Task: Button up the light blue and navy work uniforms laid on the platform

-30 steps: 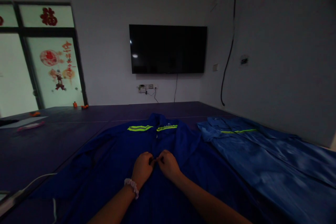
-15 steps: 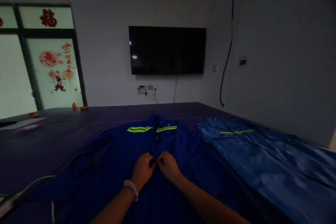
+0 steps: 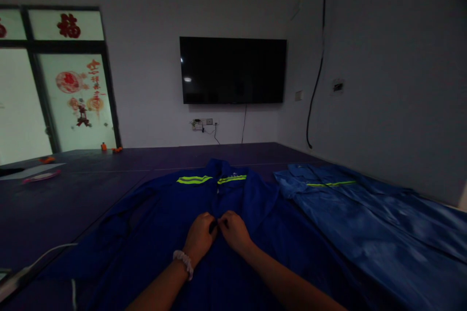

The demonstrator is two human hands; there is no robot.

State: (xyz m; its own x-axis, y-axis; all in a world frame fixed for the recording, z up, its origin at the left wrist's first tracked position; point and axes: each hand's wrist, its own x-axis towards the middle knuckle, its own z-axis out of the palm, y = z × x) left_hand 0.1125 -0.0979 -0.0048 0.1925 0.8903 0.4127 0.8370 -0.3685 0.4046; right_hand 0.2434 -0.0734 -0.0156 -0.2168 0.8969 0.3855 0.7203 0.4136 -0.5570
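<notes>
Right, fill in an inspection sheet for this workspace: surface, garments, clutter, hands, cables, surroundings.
Surface: broad dark purple surface, with seam lines.
Garments: dark blue jacket spread out, yellow-green stripes across its chest; lighter blue garment to its right.
Clutter: small orange items and a pink-edged item at far left, too small to identify.
Hands: left hand and right hand both pinch the jacket's front, close together; the exact part held is too dark to tell.
Cables: white cable lower left; black cable hanging at right.
Surroundings: wall-mounted television, screen dark; glass door with red decorations at left.
</notes>
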